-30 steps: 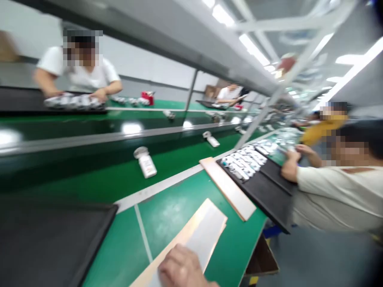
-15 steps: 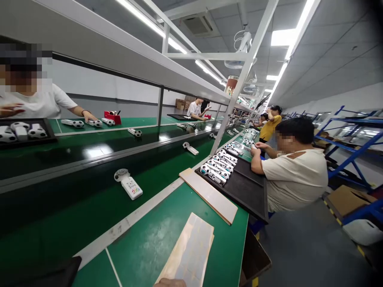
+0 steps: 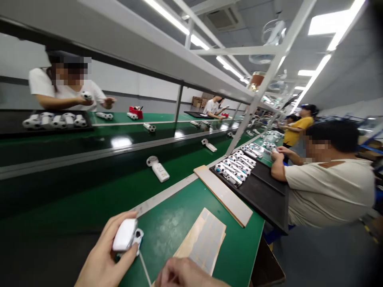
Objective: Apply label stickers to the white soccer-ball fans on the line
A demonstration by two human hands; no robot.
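Note:
My left hand [image 3: 105, 251] is closed around a white device [image 3: 124, 235] with a football-patterned round end, held above the near edge of the green worktop. My right hand [image 3: 184, 273] is low in the middle, its fingers pinched together over the near end of a grey sheet on yellowish backing [image 3: 206, 235], which looks like a label sheet. Whether anything is between those fingertips is hidden. A similar white device with a round end [image 3: 160, 171] lies on the dark green belt beyond my left hand.
A pale flat board stack [image 3: 224, 195] lies beside a black tray [image 3: 269, 187] with several football-patterned devices [image 3: 235, 167]. At right sits a co-worker in a beige shirt [image 3: 332, 195]. Across the belt, another person [image 3: 68, 87] holds a device. A white post [image 3: 254, 101] rises from the bench.
My left hand has come into view with the white device. My right hand now shows more, fingers pinched over the sheet. The view has turned left; the person across has lifted a device.

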